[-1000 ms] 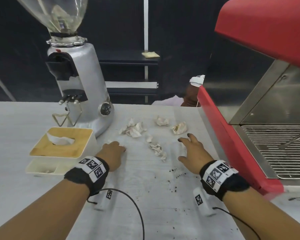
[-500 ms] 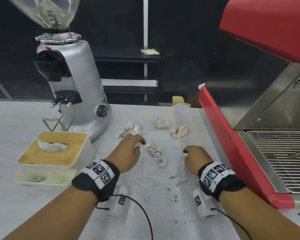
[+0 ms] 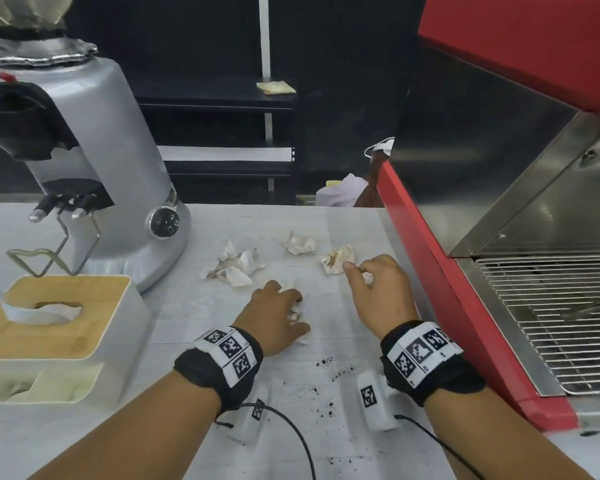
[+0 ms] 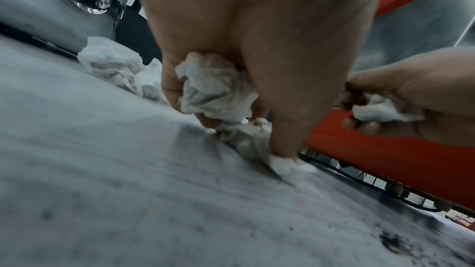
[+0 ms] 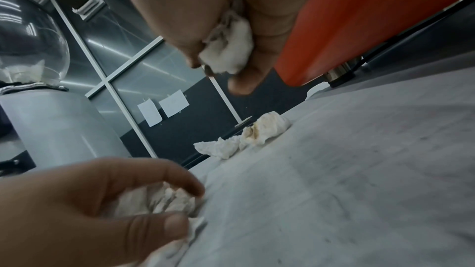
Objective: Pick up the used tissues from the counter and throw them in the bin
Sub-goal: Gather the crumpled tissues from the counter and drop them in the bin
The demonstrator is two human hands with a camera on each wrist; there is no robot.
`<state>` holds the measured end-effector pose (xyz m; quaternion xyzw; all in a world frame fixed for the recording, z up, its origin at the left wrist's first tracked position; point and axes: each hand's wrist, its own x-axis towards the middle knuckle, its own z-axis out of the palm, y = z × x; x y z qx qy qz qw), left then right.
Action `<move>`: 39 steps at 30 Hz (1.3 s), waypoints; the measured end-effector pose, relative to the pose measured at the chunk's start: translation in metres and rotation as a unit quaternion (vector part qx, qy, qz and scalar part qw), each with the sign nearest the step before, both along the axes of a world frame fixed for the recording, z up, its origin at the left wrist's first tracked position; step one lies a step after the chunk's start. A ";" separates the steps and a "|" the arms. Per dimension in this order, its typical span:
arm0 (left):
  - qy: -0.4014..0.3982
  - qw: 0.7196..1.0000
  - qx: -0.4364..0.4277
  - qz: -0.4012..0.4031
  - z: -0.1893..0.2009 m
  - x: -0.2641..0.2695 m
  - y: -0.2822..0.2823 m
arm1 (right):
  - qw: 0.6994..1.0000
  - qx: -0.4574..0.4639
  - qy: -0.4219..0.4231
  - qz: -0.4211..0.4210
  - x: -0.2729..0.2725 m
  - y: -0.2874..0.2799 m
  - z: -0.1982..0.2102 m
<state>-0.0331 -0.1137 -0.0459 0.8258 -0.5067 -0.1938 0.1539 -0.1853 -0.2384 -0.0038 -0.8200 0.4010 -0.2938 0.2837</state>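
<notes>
Both forearms are extended forward over the white counter, palms turned down, each wrist wrapped in a black band bearing square black-and-white coded markers. The left hand is lowered to the counter surface, its fingers curled round a crumpled tissue; a second wad is pressed against the counter under the thumb. The right hand is held slightly above the counter beside the red espresso machine, its fingers closed round a small white tissue ball.

No brand name or legible writing is seen; only small icons are visible on the round dial of the silver coffee grinder, and these cannot be read as text.

Three tissues are left lying loose on the counter: a spread, stained cluster near the grinder base, a crumpled piece behind it, and a brown-stained piece just beyond the right thumb. One wooden-topped tissue box is placed at the left, with a sheet protruding. Dark coffee grounds are scattered between the wrists. No bin is shown in any view.
</notes>
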 end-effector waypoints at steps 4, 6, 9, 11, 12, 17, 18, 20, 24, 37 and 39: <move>0.024 0.998 -0.059 -0.008 0.006 0.003 0.003 | 0.999 0.030 0.003 0.020 0.015 -0.007 -0.003; 0.051 0.994 -0.093 -0.002 0.013 0.006 0.009 | 0.999 0.042 0.027 0.019 0.025 -0.011 -0.003; 0.081 0.987 -0.138 0.021 0.023 0.014 0.019 | 0.991 0.070 0.114 0.025 0.041 -0.022 -0.007; 0.078 0.983 -0.163 0.032 0.031 0.022 0.024 | 0.981 0.077 0.176 0.035 0.050 -0.030 -0.009; 0.078 0.981 -0.170 0.042 0.035 0.027 0.026 | 0.975 0.077 0.204 0.040 0.054 -0.034 -0.010; 0.098 0.972 -0.179 0.120 0.051 0.056 0.030 | 0.941 0.089 0.318 0.071 0.070 -0.049 -0.020; 0.101 0.971 -0.175 0.127 0.053 0.060 0.029 | 0.932 0.087 0.343 0.078 0.071 -0.050 -0.021; 0.096 0.970 -0.175 0.139 0.057 0.069 0.028 | 0.923 0.075 0.368 0.084 0.072 -0.051 -0.025; 0.052 0.973 -0.147 0.171 0.060 0.082 0.023 | 0.927 0.077 0.360 0.071 0.072 -0.056 -0.028; -0.068 0.986 0.054 0.145 0.029 0.109 -0.007 | 0.984 0.072 0.160 0.038 0.090 -0.054 -0.009; -0.068 0.985 0.043 0.153 0.023 0.110 -0.008 | 0.981 0.067 0.174 0.044 0.093 -0.054 -0.007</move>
